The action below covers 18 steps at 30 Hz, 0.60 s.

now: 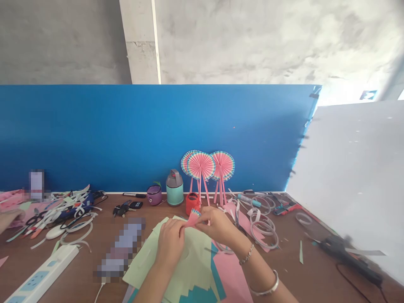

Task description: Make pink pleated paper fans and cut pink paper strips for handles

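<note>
A folded pink paper (192, 219) is pinched in the grip of the left hand (172, 236) and right hand (212, 222), above green sheets (199, 263) on the table (284, 284); pink fans (201, 165) are propped behind

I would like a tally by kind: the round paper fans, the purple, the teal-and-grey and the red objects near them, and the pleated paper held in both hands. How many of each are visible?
Round paper fans: 3
Purple object: 1
Teal-and-grey object: 1
Red object: 1
Pleated paper: 1
Total: 7
</note>
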Each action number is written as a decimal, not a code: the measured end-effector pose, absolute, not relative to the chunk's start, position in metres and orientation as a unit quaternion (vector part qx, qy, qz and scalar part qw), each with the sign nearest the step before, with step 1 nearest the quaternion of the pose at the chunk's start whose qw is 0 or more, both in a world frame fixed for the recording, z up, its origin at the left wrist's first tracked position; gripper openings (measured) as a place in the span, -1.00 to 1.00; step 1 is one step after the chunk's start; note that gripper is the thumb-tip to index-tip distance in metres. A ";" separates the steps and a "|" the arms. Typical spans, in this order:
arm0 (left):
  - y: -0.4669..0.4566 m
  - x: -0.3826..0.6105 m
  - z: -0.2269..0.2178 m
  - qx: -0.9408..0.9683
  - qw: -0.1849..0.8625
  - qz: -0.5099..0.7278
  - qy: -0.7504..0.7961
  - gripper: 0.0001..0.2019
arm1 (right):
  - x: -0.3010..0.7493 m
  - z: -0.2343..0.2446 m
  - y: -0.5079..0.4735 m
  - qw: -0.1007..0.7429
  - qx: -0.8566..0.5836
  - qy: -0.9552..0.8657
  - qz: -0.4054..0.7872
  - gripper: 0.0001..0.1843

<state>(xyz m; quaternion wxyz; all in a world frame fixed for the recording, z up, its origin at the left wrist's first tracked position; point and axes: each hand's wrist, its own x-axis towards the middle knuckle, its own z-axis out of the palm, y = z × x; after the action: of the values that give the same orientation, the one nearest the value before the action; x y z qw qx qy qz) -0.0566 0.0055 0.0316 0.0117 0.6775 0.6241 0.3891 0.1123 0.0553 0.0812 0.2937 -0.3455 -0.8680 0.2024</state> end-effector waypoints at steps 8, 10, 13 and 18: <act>-0.002 -0.051 0.038 0.743 0.030 0.368 0.559 -0.68 | 0.115 0.081 0.061 0.317 -0.324 -0.845 0.282 -0.84; -0.004 -0.049 0.037 0.749 0.038 0.371 0.547 -0.60 | 0.115 0.081 0.060 0.314 -0.322 -0.845 0.290 -0.84; -0.006 -0.047 0.034 0.768 0.057 0.365 0.522 -0.53 | 0.115 0.083 0.058 0.311 -0.315 -0.846 0.297 -0.82; -0.007 -0.044 0.032 0.787 0.086 0.374 0.483 -0.43 | 0.117 0.083 0.062 0.329 -0.308 -0.827 0.335 -0.82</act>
<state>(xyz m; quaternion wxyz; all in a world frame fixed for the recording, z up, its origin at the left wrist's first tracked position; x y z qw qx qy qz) -0.0445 -0.0073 0.0317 0.0861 0.7872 0.4827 0.3740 0.1172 0.0617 0.0835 0.3288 -0.3084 -0.8274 0.3350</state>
